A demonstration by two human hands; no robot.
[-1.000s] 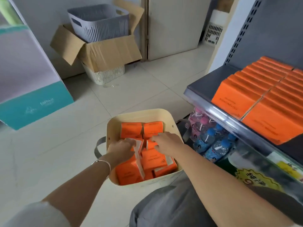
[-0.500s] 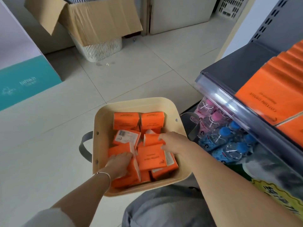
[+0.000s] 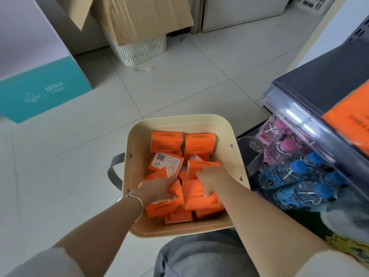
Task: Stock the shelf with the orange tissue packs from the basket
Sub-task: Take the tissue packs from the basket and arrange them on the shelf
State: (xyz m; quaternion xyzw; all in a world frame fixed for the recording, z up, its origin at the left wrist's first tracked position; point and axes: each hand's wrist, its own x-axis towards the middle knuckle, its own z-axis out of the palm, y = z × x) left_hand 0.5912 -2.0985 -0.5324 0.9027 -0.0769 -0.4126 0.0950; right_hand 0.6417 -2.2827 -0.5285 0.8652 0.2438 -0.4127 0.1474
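Pale floor tiles (image 3: 179, 82) run to the far wall, where a cardboard box (image 3: 139, 19) sits over a white ribbed bin (image 3: 142, 49); a teal and white carton (image 3: 38, 76) stands at far left. At right, a dark shelf (image 3: 327, 76) with a clear front rail carries an orange pack (image 3: 351, 114), with pink- and blue-capped bottles (image 3: 295, 170) below. Near the middle, a cream basket (image 3: 179, 122) with a grey handle rests on the floor, holding a loose jumble of orange tissue packs (image 3: 166, 139), 1 showing a white barcode face. The left hand (image 3: 157, 189) closes around 1 tilted pack; the right hand (image 3: 209, 179) presses onto another, fingers seemingly curled over it, though its hold is partly hidden.
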